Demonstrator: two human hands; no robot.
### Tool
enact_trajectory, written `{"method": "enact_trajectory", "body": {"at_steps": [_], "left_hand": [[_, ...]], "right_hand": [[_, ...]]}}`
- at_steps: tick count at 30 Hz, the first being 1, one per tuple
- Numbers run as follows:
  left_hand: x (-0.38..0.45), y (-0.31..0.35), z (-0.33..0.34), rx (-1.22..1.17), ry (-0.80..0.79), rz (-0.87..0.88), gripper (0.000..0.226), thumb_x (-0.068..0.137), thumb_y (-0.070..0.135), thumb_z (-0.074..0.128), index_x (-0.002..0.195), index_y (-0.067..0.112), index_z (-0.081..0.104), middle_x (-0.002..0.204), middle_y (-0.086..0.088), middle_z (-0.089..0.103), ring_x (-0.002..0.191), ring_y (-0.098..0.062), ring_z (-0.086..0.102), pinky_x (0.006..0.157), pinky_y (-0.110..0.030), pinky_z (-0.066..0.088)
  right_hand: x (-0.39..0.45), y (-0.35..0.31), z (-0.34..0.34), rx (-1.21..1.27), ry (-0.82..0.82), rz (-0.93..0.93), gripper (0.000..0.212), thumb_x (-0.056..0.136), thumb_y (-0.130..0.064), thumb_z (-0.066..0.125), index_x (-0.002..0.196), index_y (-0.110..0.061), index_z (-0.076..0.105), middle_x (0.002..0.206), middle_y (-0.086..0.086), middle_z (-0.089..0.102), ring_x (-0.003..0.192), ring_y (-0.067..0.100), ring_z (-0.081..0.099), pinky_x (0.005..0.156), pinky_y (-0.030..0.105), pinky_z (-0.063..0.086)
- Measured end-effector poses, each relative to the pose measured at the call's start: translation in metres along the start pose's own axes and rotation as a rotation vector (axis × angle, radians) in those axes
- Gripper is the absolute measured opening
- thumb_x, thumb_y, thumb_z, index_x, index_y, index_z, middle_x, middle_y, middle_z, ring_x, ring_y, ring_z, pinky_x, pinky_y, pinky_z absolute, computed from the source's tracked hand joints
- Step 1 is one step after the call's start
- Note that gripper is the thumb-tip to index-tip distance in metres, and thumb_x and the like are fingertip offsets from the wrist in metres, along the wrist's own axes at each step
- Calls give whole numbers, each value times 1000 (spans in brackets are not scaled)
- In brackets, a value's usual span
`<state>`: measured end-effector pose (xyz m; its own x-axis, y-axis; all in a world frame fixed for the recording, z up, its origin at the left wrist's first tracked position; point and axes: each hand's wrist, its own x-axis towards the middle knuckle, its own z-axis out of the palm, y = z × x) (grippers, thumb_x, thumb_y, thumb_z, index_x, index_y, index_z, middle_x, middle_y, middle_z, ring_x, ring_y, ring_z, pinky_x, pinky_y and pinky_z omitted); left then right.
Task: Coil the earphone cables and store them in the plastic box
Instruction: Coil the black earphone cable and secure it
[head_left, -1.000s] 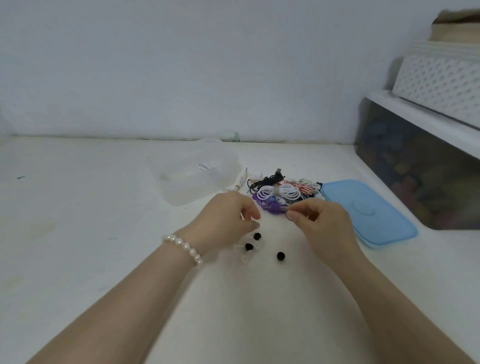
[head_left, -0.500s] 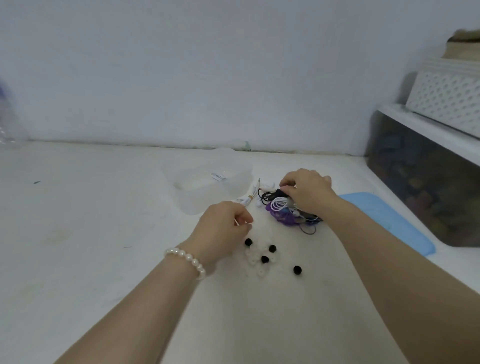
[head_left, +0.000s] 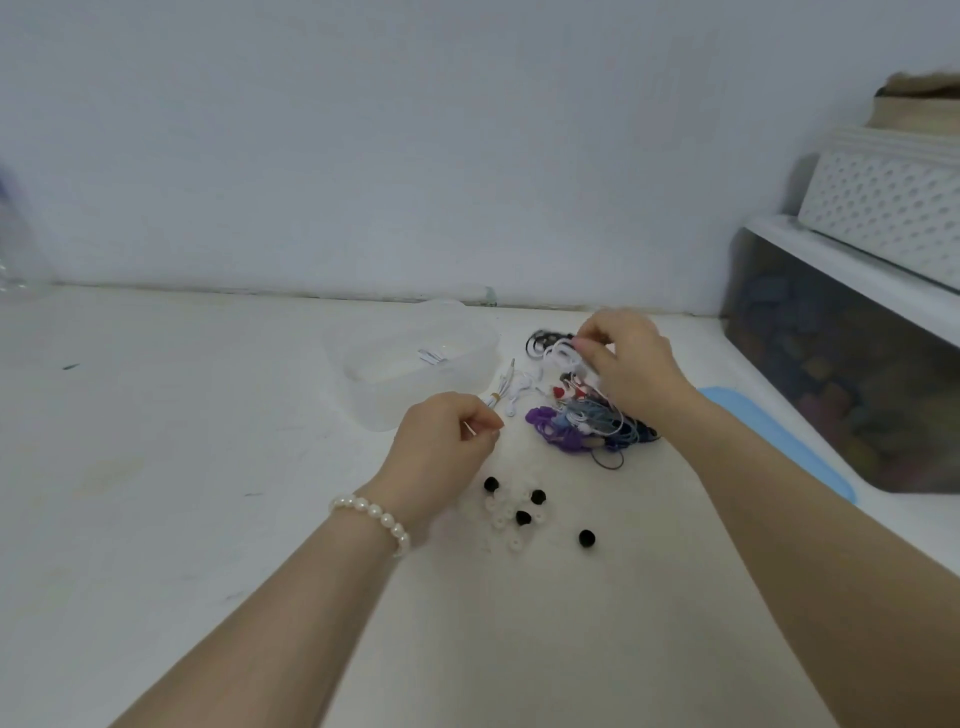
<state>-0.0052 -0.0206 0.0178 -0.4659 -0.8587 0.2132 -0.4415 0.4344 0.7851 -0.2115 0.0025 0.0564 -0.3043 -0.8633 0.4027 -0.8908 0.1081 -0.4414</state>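
On a white table (head_left: 156, 519), against a pale wall, a person works with two bare hands over a small heap of earphone cables (head_left: 576, 421). The heap, in white, purple, blue, black and red strands, lies just right of a clear plastic box (head_left: 415, 364), which stands open and holds only a small scrap of something pale. The right hand (head_left: 628, 364) reaches over the far side of the heap and pinches a loop of white cable (head_left: 558, 353) between thumb and fingertips. The left hand (head_left: 447, 441), with a pearl bracelet (head_left: 371, 514) at the wrist, sits nearer with fingers curled, pinching a thin pale strand; what the strand belongs to cannot be told. Loose ear tips (head_left: 519, 512), black and clear, lie scattered near the left wrist. A blue lid (head_left: 769, 441) lies to the right, partly under the right forearm.

The cables look light, thin and limp, so they likely tangle and snag on one another. Holding one strand near its plug or earbud, and drawing it out slowly, seems the safest way to free it.
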Motion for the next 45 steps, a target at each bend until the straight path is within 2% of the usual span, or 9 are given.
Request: {"method": "enact_trajectory", "body": {"at_steps": [7, 11, 17, 21, 24, 31, 34, 37, 45], "left_hand": [[-2, 3, 2, -23, 10, 10, 14, 82, 12, 61, 77, 24, 66, 73, 13, 55, 64, -3, 48, 55, -3, 33], [-2, 4, 3, -78, 25, -1, 12, 82, 13, 62, 78, 23, 67, 75, 10, 58, 66, -4, 50, 58, -5, 34], [-10, 30, -4, -451, 61, -12, 7, 85, 22, 62, 91, 24, 66, 88, 7, 67, 81, -5, 60, 78, -20, 45], [-22, 53, -7, -1069, -264, -245, 42, 75, 43, 52, 107, 17, 59, 103, -9, 68, 94, -25, 65, 86, -37, 51], [-31, 62, -2, -1217, -423, -323, 30, 80, 33, 53, 98, 11, 62, 91, -14, 69, 80, -27, 68, 73, -34, 57], [-32, 55, 6, -1143, -346, -295, 18, 86, -3, 51, 96, -1, 65, 77, -9, 69, 64, -13, 65, 64, -22, 56], [-32, 53, 6, -1128, -347, -272, 19, 84, -6, 53, 98, 0, 63, 83, -13, 71, 68, -15, 67, 69, -24, 57], [-35, 56, 9, -1140, -352, -267, 14, 79, -5, 57, 92, 0, 61, 82, -15, 71, 69, -17, 69, 68, -25, 57], [-41, 64, 14, -1143, -431, -270, 17, 70, 15, 57, 79, 2, 62, 72, -11, 71, 61, -16, 68, 59, -23, 57]], "right_hand": [[6, 3, -31, 515, 48, 147, 16, 84, -25, 64, 73, -22, 53, 69, -4, 49, 62, 7, 39, 52, 11, 33], [4, -2, -44, 622, 214, 193, 19, 89, -21, 59, 71, -23, 51, 72, -2, 54, 70, 12, 50, 71, 29, 45], [-31, -36, -70, 1110, 177, 317, 17, 93, -19, 51, 78, -12, 52, 77, 8, 65, 63, 15, 67, 56, 26, 56], [-67, -44, -60, 1440, 2, 440, 16, 92, -19, 48, 87, -5, 53, 73, 11, 67, 67, 22, 69, 60, 28, 56], [-87, -37, -51, 1576, -70, 486, 19, 87, -20, 50, 94, -2, 54, 78, 13, 65, 74, 22, 69, 65, 28, 56], [-102, -20, -48, 1676, -162, 603, 31, 54, -12, 64, 81, 2, 61, 79, 18, 65, 69, 28, 68, 62, 35, 57], [-105, -14, -45, 1651, -311, 581, 57, 61, -15, 64, 112, 6, 51, 108, 26, 59, 86, 36, 66, 71, 38, 56], [-109, -11, -44, 1526, -383, 595, 78, 49, -25, 82, 116, 4, 55, 101, 21, 63, 78, 30, 68, 63, 34, 55], [-114, -18, -66, 963, -443, 519, 44, 58, -41, 66, 86, -8, 59, 64, 15, 60, 56, 26, 62, 46, 29, 50]]}}
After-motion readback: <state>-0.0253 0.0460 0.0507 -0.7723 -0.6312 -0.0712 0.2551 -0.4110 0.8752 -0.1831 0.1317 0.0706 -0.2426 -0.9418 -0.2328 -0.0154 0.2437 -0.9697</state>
